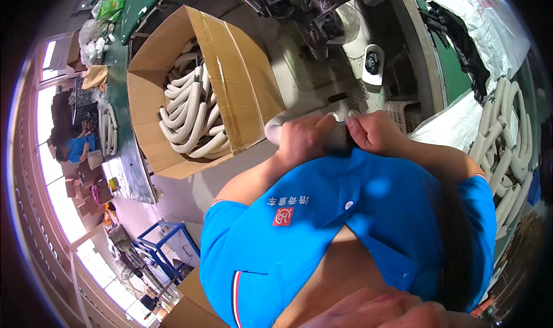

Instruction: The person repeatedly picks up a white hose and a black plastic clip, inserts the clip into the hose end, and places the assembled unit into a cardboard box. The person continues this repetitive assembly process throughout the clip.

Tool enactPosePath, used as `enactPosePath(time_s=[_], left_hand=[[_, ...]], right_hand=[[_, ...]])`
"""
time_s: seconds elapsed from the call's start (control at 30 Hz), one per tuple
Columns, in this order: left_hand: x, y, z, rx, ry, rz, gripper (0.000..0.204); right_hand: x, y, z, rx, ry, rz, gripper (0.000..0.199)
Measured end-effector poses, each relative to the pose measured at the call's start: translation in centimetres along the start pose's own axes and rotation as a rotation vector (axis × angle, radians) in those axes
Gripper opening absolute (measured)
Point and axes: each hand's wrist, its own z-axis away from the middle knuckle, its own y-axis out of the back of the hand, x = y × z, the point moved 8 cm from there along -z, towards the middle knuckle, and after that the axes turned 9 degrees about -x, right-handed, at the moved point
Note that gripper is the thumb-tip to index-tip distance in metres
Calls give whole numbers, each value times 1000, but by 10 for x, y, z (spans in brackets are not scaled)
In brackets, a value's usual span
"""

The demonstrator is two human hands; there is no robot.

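Observation:
Just in front of my chest, both hands close on a pale grey, foam-covered bent tube (275,129). My left hand (305,138) wraps around it, and the bend sticks out past the knuckles. My right hand (373,133) is closed near one end of the tube, thumb toward the left hand. Something dark shows between the two hands; my fingers hide most of it. Beyond the hands lies a short black piece (338,97), and whether it belongs to the tube I cannot tell.
An open cardboard box (247,80) of similar bent tubes stands at the left. More tubes (504,149) are heaped at the right beside a white plastic sack (498,25). A dark machine (311,11) and a foot pedal (373,63) are ahead. A green table (118,68) stands far left.

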Motion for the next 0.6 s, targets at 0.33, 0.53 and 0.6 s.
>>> enactPosePath(time_s=[0.33, 0.53, 0.6], left_hand=[[-17, 17, 13, -183, 64, 260, 48], [-47, 45, 48, 65, 399, 496, 42], [-49, 49, 59, 191, 347, 557, 42]], right_hand=[[7, 16, -15, -214, -60, -211, 41], [3, 40, -36, -31, 23, -562, 24], [-6, 42, -31, 49, 47, -486, 17]])
